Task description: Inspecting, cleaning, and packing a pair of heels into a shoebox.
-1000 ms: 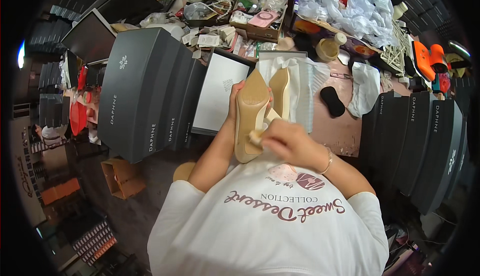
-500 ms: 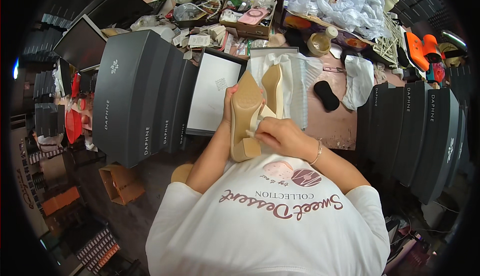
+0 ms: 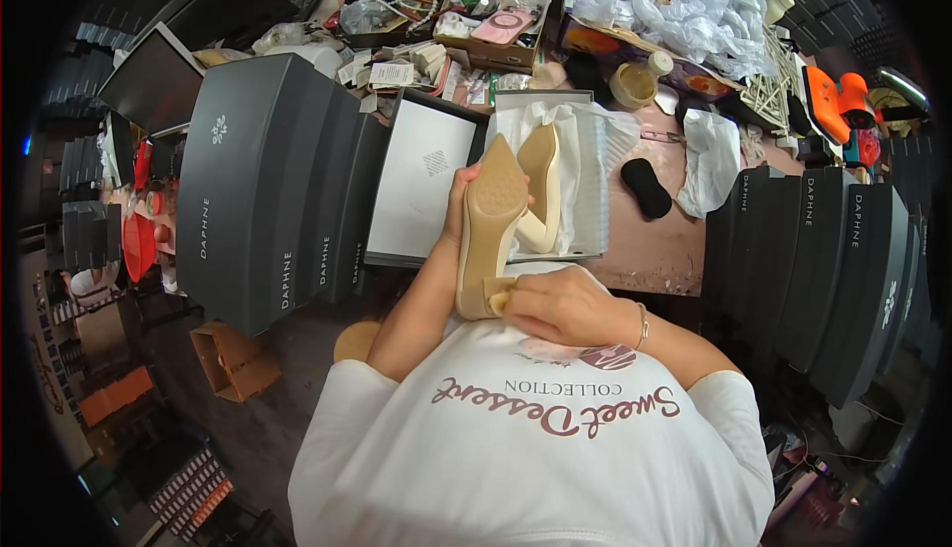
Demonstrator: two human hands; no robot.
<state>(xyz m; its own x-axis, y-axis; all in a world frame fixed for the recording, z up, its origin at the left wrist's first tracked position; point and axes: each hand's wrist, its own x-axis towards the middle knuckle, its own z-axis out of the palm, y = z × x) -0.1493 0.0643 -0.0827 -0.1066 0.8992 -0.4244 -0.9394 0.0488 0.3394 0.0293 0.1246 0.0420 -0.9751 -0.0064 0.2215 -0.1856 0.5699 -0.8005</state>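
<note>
My left hand (image 3: 462,198) is wrapped round a beige pointed-toe heeled shoe (image 3: 486,240), its tan sole facing up and its toe pointing away from me. At the block heel, my right hand (image 3: 565,304) is closed, pinching a small pale yellow piece (image 3: 499,302) against the heel; whether it is cloth or sponge I cannot tell. Just beyond, the other beige shoe (image 3: 536,165) lies on its side on white tissue paper (image 3: 575,140) in an open shoe box (image 3: 598,252).
A box lid (image 3: 421,185) lies left of the open box. Dark shoe boxes stand stacked at left (image 3: 243,190) and right (image 3: 863,279). On the pink table are a black oval pad (image 3: 647,189), crumpled white paper (image 3: 710,162) and a jar (image 3: 635,84). Plastic bags (image 3: 684,21) fill a carton behind.
My right hand has moved from the shoe's side down toward me, onto the heel. My left hand still holds the shoe, which has shifted only slightly.
</note>
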